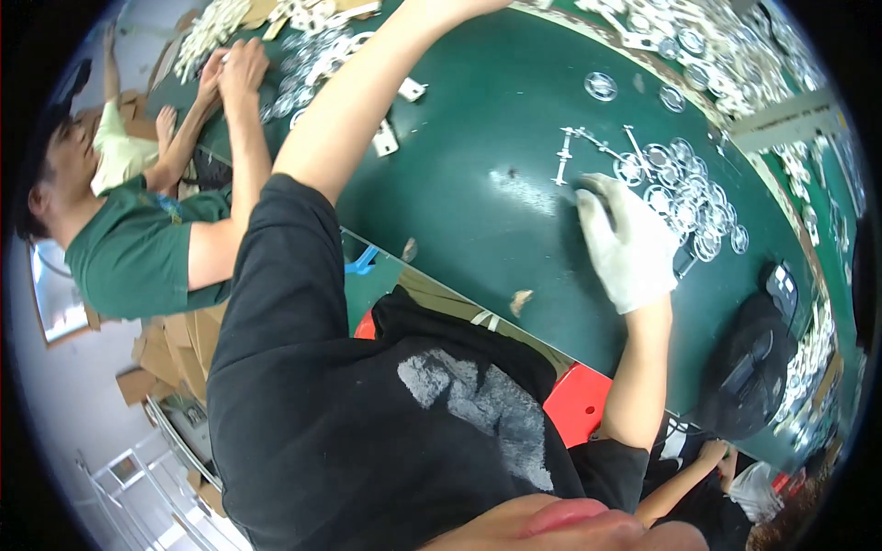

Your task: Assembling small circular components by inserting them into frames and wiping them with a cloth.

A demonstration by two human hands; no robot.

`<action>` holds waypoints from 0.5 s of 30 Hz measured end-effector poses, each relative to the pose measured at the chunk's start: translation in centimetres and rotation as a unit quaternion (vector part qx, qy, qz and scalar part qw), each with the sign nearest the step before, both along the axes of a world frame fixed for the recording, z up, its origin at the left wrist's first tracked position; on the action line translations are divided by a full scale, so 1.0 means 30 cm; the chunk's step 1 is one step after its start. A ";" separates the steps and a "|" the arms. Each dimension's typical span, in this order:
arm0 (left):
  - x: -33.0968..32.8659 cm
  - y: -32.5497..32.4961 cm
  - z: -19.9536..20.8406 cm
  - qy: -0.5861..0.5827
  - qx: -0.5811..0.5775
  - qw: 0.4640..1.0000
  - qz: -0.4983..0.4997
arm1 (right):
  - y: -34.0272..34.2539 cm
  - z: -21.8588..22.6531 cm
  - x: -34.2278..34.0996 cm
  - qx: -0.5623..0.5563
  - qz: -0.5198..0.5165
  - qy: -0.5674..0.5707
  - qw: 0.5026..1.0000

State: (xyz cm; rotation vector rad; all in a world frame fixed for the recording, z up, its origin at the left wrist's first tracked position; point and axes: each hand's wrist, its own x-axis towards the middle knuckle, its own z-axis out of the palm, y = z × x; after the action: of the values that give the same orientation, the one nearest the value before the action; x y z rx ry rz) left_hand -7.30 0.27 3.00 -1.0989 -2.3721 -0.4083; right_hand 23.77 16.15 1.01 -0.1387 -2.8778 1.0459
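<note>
My right hand (627, 246), in a white glove, rests low over the green table (478, 119). Its thumb and fingers are apart, and nothing shows between them. Just beyond and to its right lies a loose pile of shiny silver ring-shaped parts (684, 197). Several thin silver rod-like pieces (563, 158) lie by its fingertips. My bare left arm stretches to the far edge of the view, where my left hand (473, 5) is mostly cut off and its fingers do not show. Two single round parts (601, 86) sit farther off on the table.
Heaps of white and silver parts (698, 46) line the far right side behind a raised rim. A black bag-like object (749, 367) lies at the right. White plates (384, 140) lie beside my left arm. A co-worker in a green shirt (147, 243) handles small parts at the left.
</note>
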 end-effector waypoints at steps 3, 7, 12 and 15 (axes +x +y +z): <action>0.209 -0.184 0.090 -0.079 -0.033 0.991 0.107 | -0.017 0.016 -0.010 0.011 0.000 -0.031 0.999; 0.284 -0.466 -0.170 0.067 -0.105 0.957 0.262 | -0.024 0.012 -0.006 0.015 -0.008 -0.023 1.000; 0.375 -0.510 -0.317 -0.098 0.106 0.971 0.191 | -0.021 0.008 -0.003 -0.007 -0.011 -0.038 0.999; 0.414 -0.453 -0.313 -0.122 0.063 0.975 0.172 | -0.022 0.004 -0.003 0.012 -0.012 -0.059 0.998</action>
State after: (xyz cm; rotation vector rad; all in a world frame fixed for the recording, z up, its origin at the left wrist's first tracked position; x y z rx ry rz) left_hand 5.13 -13.33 -6.39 -0.5902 -2.6440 -0.5850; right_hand 23.69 15.48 1.12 -0.2411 -2.9830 1.0325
